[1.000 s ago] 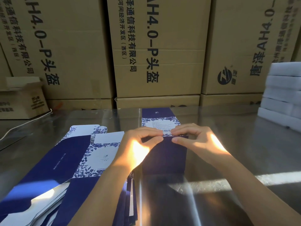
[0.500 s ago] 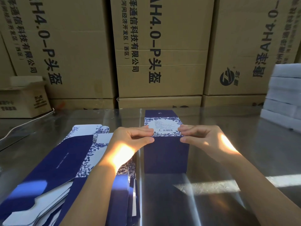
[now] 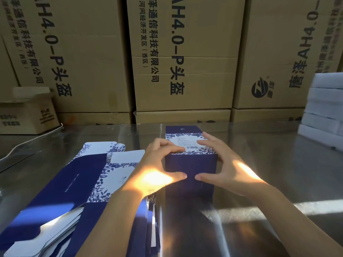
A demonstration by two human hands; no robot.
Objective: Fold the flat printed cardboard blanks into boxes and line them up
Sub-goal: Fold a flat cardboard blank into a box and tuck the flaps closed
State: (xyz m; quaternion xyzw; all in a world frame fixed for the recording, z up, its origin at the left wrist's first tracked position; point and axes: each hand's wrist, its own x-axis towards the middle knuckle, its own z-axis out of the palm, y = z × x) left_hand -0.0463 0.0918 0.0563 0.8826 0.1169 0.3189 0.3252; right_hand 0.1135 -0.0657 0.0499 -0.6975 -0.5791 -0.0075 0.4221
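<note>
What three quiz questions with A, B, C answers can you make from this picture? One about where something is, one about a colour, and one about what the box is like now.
1. Where do the flat blanks lie, seen from the folded box?
A) to its left
B) to its right
C) on top of it

2. What colour is the box's near side?
A) red
B) green
C) dark blue

3. How is the box now?
A) lying flat
B) standing with its top closed
C) torn open

Answers:
1 A: the blanks are spread out on the left-arm side of the box.
2 C: the face between the two thumbs is dark blue.
3 B: it stands on the table, its labelled top flat, with the left hand and right hand holding its top corners.
</note>
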